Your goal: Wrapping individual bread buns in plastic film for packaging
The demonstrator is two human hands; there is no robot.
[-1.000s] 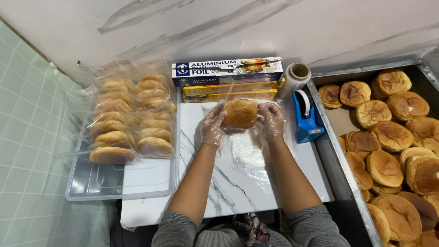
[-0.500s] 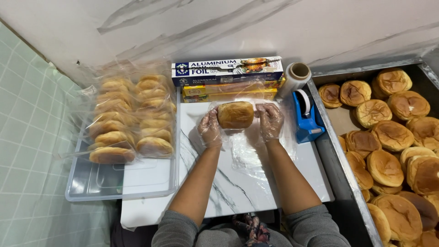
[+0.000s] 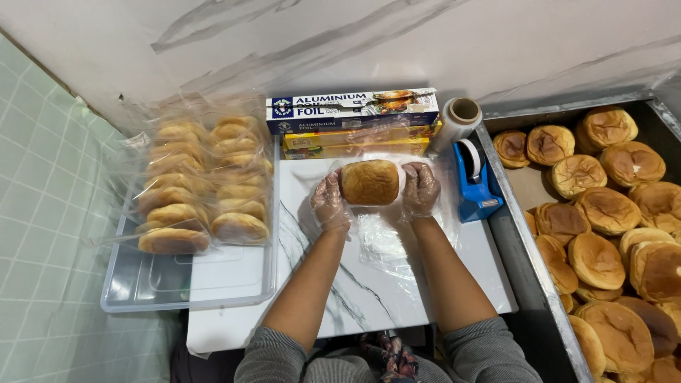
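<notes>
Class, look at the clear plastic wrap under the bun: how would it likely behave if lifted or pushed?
The plastic wrap looks floppy: it lies wrinkled on the marble board. It is probably very light and clingy, since it drapes around the bun held between the left hand and right hand.

Ahead of my hands the foil box (image 3: 352, 110) and the yellow box (image 3: 358, 144) under it block the way to the wall. To my right stand the cling-film roll (image 3: 457, 120) and blue tape dispenser (image 3: 477, 181); to my left, the clear tray (image 3: 191, 280) of wrapped buns (image 3: 202, 184). The marble board (image 3: 340, 284) toward me lies open.
</notes>
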